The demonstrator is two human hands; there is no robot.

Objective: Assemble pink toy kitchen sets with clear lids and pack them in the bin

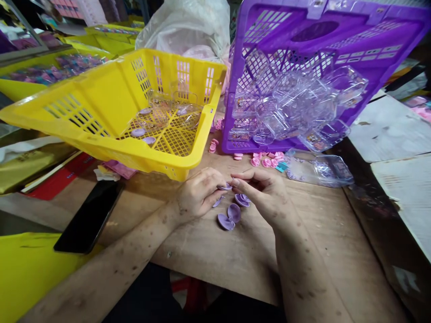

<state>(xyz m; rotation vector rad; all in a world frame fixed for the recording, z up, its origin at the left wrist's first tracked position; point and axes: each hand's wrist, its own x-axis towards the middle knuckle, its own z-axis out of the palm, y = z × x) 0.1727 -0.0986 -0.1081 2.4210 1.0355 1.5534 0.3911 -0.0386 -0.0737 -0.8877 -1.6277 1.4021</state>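
My left hand (202,192) pinches a small purple shell-shaped piece (225,186) between thumb and fingers, above the wooden table. Close on its right, my right hand (261,190) has thumb and index finger pressed together; whatever they hold is too small to make out. Under and between the hands lie more purple pieces: an opened one (233,213) with two round halves nearest to me, another (242,200) beside my right fingertips, and one (218,201) partly hidden by my left hand.
A yellow basket (134,154) with clear and purple pieces stands at left. Behind my right hand, a tilted purple basket (232,146) holds clear plastic cases (296,103). Pink pieces (266,162) and a clear tray (333,171) lie before it. A black phone (89,217) rests at left.
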